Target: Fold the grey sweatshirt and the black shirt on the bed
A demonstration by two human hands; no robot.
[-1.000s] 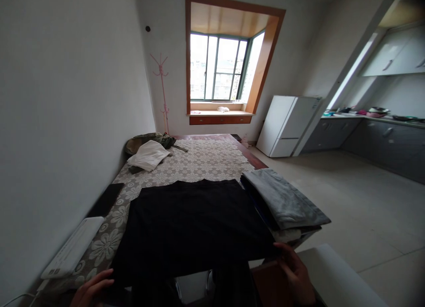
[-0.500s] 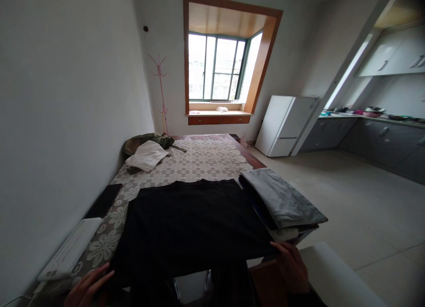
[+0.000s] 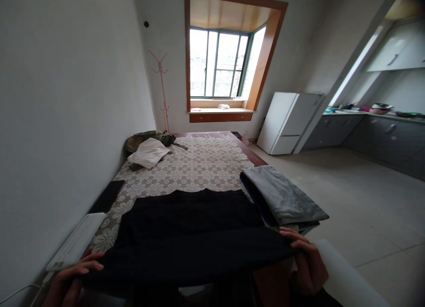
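Observation:
A black garment spreads over the near end of the table, its far part flat on the lace cloth and its near edge lifted between my hands. At the lower left, my left hand is closed on one near corner. My right hand pinches the opposite near corner, fingers on top. Which kind of garment it is, I cannot tell. Just beyond my right hand lies a stack of folded clothes with a grey piece on top.
A white power strip with a cable and a dark flat object lie along the left wall. A white cloth rests on a green bag farther back. The patterned tablecloth covers the table. A white fridge stands beyond.
Both hands have raised the near edge of the black garment and spread slightly apart. The garment's far edge has slid a little toward me. The view has shifted slightly.

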